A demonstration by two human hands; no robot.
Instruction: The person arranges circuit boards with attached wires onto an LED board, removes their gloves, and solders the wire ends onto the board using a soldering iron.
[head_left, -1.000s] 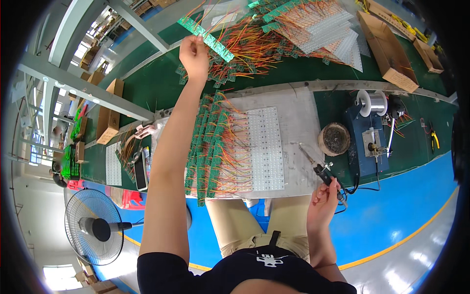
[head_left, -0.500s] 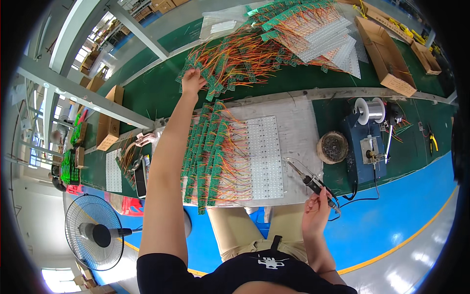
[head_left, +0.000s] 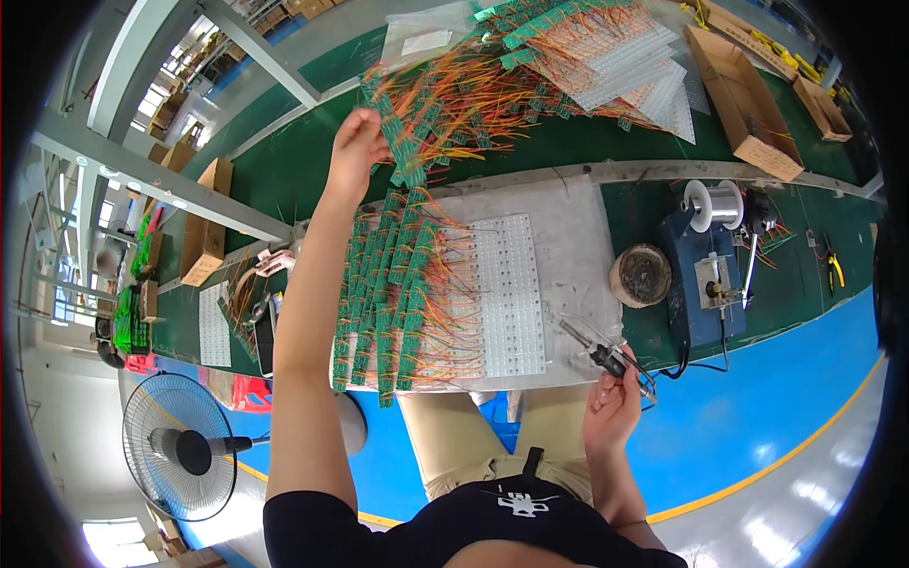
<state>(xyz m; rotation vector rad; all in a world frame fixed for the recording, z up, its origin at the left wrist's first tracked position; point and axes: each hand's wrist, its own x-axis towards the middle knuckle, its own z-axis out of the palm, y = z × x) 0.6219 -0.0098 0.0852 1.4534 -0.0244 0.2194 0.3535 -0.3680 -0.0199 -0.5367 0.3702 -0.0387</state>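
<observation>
My left hand is closed on the edge of a green circuit board strip with orange wires, at the near left side of a heap of wired strips. My right hand grips a soldering iron, its tip pointing up and left over the work mat's near right part. Between my arms, several rows of green circuit board strips lie on the pale mat. Their red and yellow wires run right to a white LED panel.
Right of the mat stand a round pot, a blue soldering machine with a solder wire spool, and yellow pliers. Open cardboard boxes and stacked panels lie farther back. A fan is at left.
My left hand has drawn slightly left and nearer, and a wired circuit board strip now stands out from the heap in it. My right hand still holds the iron, barely moved.
</observation>
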